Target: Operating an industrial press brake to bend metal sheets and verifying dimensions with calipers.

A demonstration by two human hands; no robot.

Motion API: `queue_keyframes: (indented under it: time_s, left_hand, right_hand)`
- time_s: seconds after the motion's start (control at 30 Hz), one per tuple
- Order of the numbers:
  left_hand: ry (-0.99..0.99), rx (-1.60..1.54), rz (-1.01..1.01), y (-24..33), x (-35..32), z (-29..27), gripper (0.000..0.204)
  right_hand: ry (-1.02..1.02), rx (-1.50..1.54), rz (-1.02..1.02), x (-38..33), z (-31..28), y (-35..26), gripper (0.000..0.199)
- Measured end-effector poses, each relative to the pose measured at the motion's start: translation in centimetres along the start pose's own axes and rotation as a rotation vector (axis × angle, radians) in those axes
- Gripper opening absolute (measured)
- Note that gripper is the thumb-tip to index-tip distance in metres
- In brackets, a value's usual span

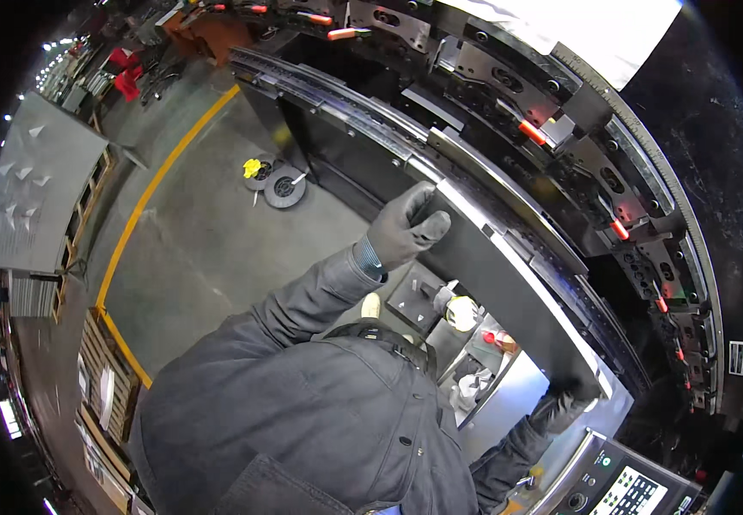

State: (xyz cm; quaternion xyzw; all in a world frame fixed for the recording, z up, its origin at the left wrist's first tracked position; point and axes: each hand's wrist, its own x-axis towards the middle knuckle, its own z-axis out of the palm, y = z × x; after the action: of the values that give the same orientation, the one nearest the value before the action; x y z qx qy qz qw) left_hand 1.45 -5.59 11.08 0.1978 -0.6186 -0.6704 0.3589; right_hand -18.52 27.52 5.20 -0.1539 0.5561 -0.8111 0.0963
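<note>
A long, narrow metal sheet (536, 276) with a bright edge lies along the front of a press brake (509, 154). At its left end is my left hand (407, 225) in a dark grey glove, thumb and fingers apart; whether the fingertips touch the metal I cannot tell. My right hand (560, 410), also gloved, is closed at the sheet's right end, its fingers partly lost in shadow. Toolholders with orange-red levers (532, 131) line the upper beam above the sheet.
At the lower right stands a control panel (616, 485) with a lit screen. Below the sheet, an open compartment (474, 369) holds gloves and small items. Round grey discs (285, 187) lie on the floor, left. Farther left are a yellow floor line (135, 225), pallets (107, 378) and stacked sheets (41, 184).
</note>
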Motion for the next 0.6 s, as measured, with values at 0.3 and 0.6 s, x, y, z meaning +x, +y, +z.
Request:
queue_keyframes:
  time_s: [0.3,0.6]
  left_hand:
    - [-0.128,-0.492,0.157,0.8,-1.8,2.3,0.021]
    - [-0.053,-0.423,0.025,2.1,-2.2,3.4,0.019]
  right_hand:
    - [-0.037,-0.022,0.063,-3.6,-5.7,0.7,0.029]
    - [-0.017,-0.084,0.087,6.3,-12.4,1.7,0.039]
